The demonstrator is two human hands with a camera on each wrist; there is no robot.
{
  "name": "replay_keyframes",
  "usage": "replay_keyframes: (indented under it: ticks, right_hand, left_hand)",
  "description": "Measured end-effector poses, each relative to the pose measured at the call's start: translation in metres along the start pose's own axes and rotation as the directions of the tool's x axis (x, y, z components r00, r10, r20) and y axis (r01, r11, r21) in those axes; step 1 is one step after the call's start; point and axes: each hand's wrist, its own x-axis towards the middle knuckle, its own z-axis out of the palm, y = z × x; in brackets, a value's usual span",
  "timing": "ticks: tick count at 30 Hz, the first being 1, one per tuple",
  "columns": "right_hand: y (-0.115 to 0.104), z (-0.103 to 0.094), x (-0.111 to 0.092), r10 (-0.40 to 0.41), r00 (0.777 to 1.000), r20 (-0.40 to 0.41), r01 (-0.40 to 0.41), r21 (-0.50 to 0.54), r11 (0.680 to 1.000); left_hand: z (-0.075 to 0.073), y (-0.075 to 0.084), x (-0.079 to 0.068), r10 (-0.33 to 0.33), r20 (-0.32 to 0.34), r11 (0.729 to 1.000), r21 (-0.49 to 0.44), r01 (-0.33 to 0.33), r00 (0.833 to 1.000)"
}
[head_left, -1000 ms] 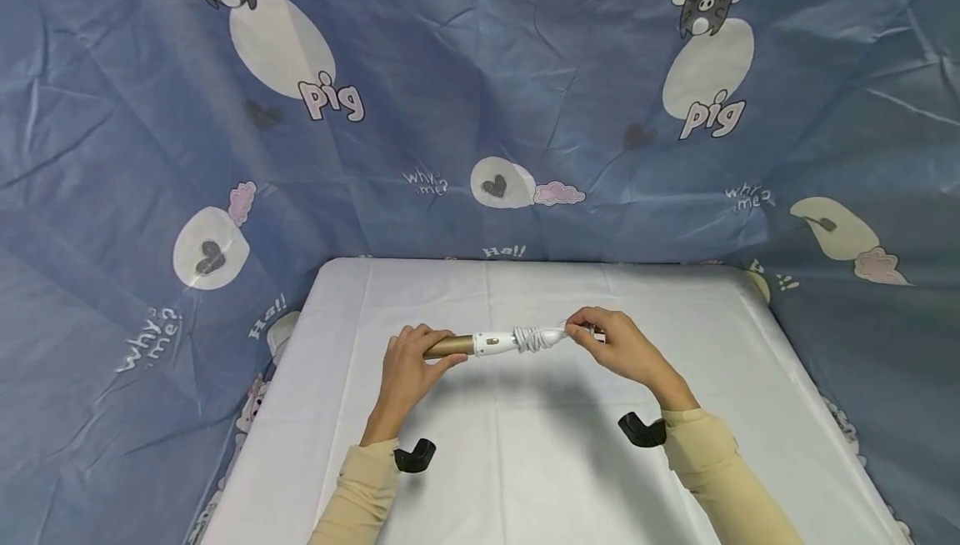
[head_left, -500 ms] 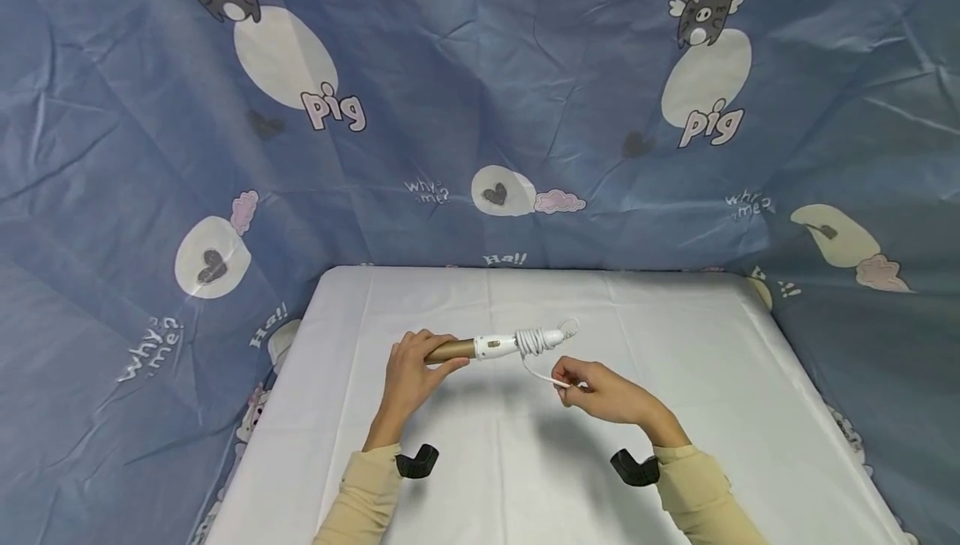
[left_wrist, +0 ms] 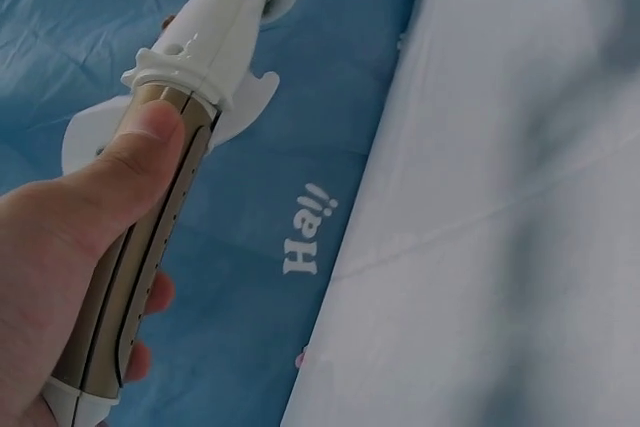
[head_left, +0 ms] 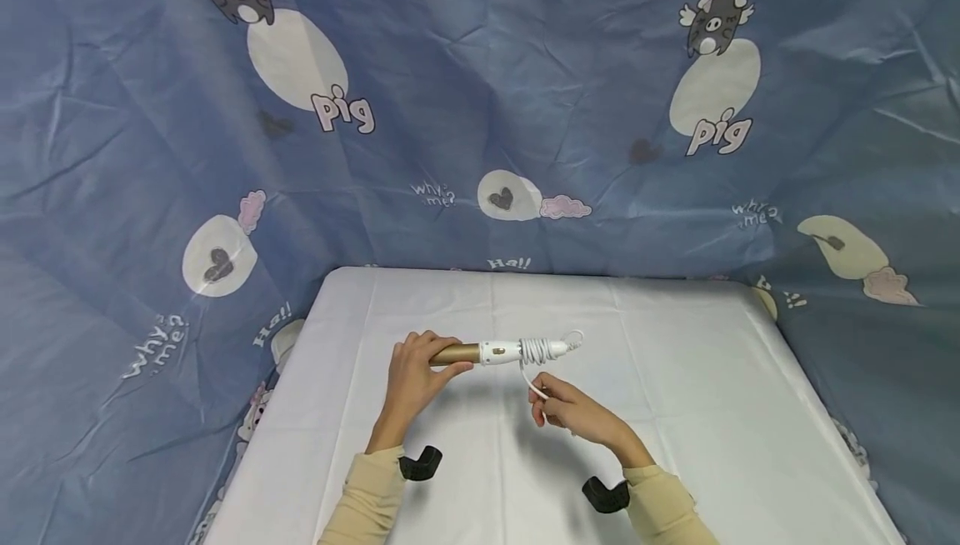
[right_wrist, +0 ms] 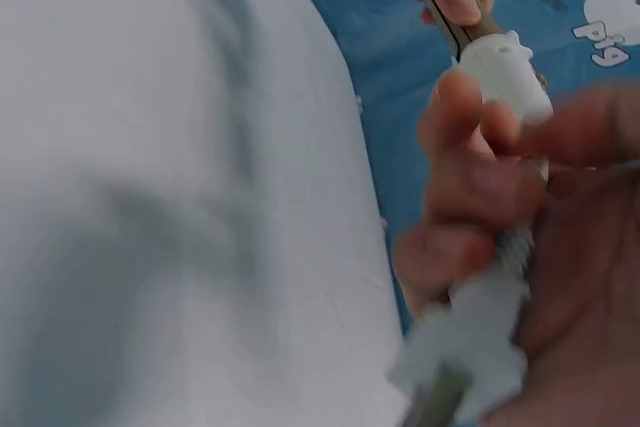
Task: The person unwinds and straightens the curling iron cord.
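A hair styling iron [head_left: 498,352] with a gold barrel and white handle is held level above the table. My left hand [head_left: 411,377] grips the gold barrel, thumb along its side in the left wrist view. Several turns of white power cord [head_left: 537,351] wrap the handle, and a small loop stands at its end. From the wraps a strand runs down to my right hand [head_left: 576,412], which grips it just below the handle. In the right wrist view a blurred white plug [right_wrist: 468,342] hangs beneath the curled right fingers [right_wrist: 450,247].
A white-covered table [head_left: 420,303] lies under both hands. Blue printed cloth [head_left: 420,112] hangs behind the table and along its sides. A black wrist mount [head_left: 422,463] is on the left forearm, another black mount [head_left: 606,495] on the right.
My right hand has moved from the handle's end down and to the left, drawing a strand of cord below the wraps. My left hand keeps its grip on the barrel.
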Motion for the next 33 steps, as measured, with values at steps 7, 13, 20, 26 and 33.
replay_keyframes:
  ticks: [7, 13, 20, 26, 33]
  right_hand:
    - [0.01, 0.014, 0.007, 0.02, 0.993, -0.117, -0.009, 0.094, 0.996]
    - [0.014, 0.023, 0.007, 0.055, 0.993, -0.108, -0.036, 0.165, 0.986]
    - [0.017, 0.022, 0.017, 0.052, 0.983, -0.176, -0.02, 0.179, 0.984]
    - [0.026, 0.016, 0.024, 0.044, 0.983, -0.179, -0.014, 0.166, 0.986]
    - [0.033, 0.006, 0.022, 0.092, 0.985, -0.145, -0.07, 0.152, 0.986]
  left_hand:
    - [-0.006, -0.004, 0.002, -0.005, 0.056, 1.0, -0.016, 0.006, 0.998]
    - [-0.012, -0.001, -0.003, -0.06, 0.167, 0.996, -0.057, 0.07, 0.984]
    - [-0.014, -0.001, -0.009, -0.128, 0.149, 0.985, -0.096, 0.143, 0.981]
    - [-0.018, -0.001, -0.01, -0.135, 0.116, 0.983, -0.11, 0.148, 0.984]
    - [-0.017, 0.001, -0.016, -0.156, 0.141, 0.979, -0.11, 0.172, 0.978]
